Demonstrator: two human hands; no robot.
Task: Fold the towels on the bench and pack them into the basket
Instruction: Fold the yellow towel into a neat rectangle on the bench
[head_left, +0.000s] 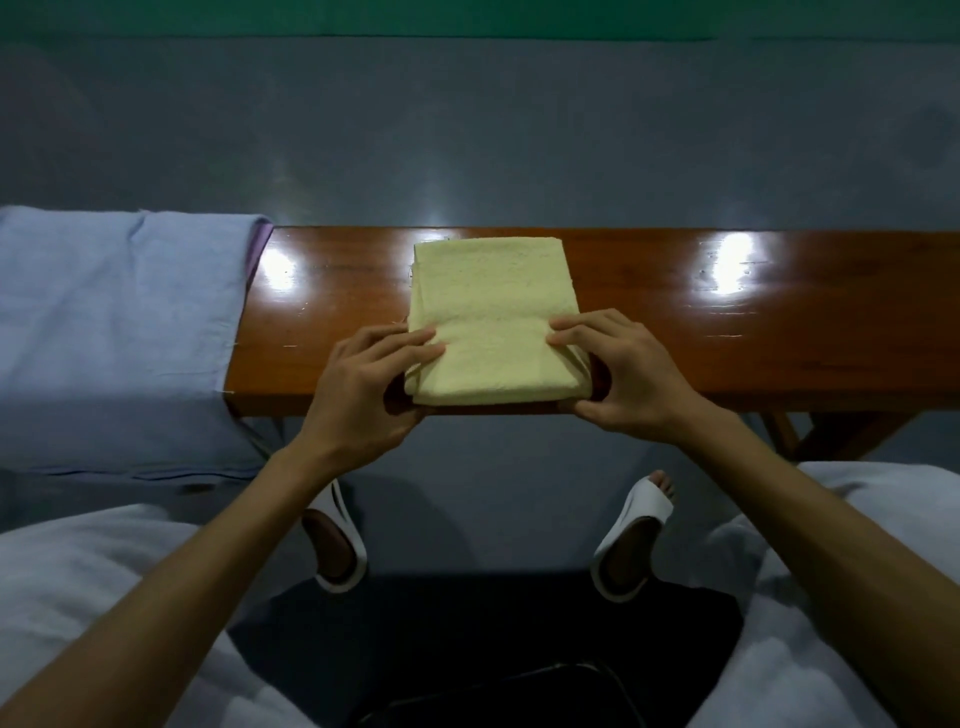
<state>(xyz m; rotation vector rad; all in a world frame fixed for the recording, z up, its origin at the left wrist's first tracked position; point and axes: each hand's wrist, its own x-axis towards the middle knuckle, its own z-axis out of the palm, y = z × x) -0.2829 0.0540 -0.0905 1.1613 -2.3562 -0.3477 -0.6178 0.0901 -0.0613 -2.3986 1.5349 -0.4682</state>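
- The yellow towel (491, 306) lies folded into a thick oblong at the middle of the worktop (727, 322). Its far edge is near the back rim and its near edge reaches the front rim.
- The left hand (358, 384) grips the near-left corner. Its fingers (410, 345) are laid over the top layer, and the thumb is tucked under the edge at the front of the worktop.
- The right hand (623, 374) grips the near-right corner in the same way. Its fingers (576, 332) are curled onto the top, and the thumb is below the fold.
- The worktop is a long, narrow bench of glossy reddish-brown wood with bright patches of light reflected on both sides of the towel. Its slanted legs (831, 431) show at the right.
- A blue towel (114, 322) is draped open over the left end of the worktop and hangs down the front. A purple cloth (260, 244) peeks out along its right edge.
- The floor (467, 130) beyond is smooth grey-blue and also shines. A green band (467, 15) runs along the far edge of the view.
- Below the worktop we see two white slippers, the left slipper (337, 540) and the right slipper (634, 530), and pale clothing (78, 597) over the knees.
- Low between the knees sits a dark shape (493, 649) with a thin curved rim. We cannot tell whether it is a container or what it holds.
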